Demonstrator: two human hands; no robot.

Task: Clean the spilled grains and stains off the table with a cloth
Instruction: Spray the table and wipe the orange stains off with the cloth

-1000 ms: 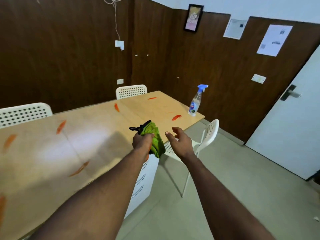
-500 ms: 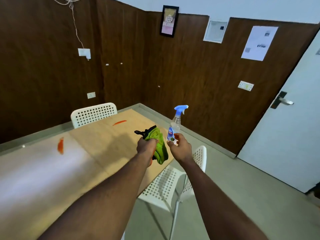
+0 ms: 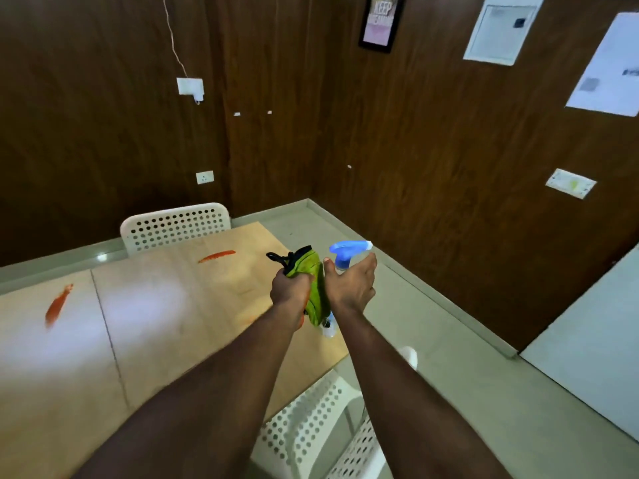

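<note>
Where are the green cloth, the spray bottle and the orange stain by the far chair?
green cloth point(image 3: 307, 266): head view, bunched upper fold.
spray bottle point(image 3: 345, 252): head view, blue trigger head.
orange stain point(image 3: 217, 256): head view, streak's middle.

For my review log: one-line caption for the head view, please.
Left hand grips a green cloth while right hand holds a spray bottle at the orange-stained table.

Corner of a room with dark wood-panelled walls point(image 3: 103, 115) and a pale floor point(image 3: 449, 375).
A light wooden table point(image 3: 173, 323) with a bright sheen fills the lower left, one white perforated chair point(image 3: 176, 224) behind it, another point(image 3: 311, 420) at bottom centre. On the walls: a poster point(image 3: 379, 20) at top centre, a white panel point(image 3: 498, 29) and paper sheet point(image 3: 608, 67) upper right, a switch plate point(image 3: 570, 183) at right, a socket point(image 3: 204, 177) left of centre. A white door point(image 3: 594, 340) is at the right edge.
</note>
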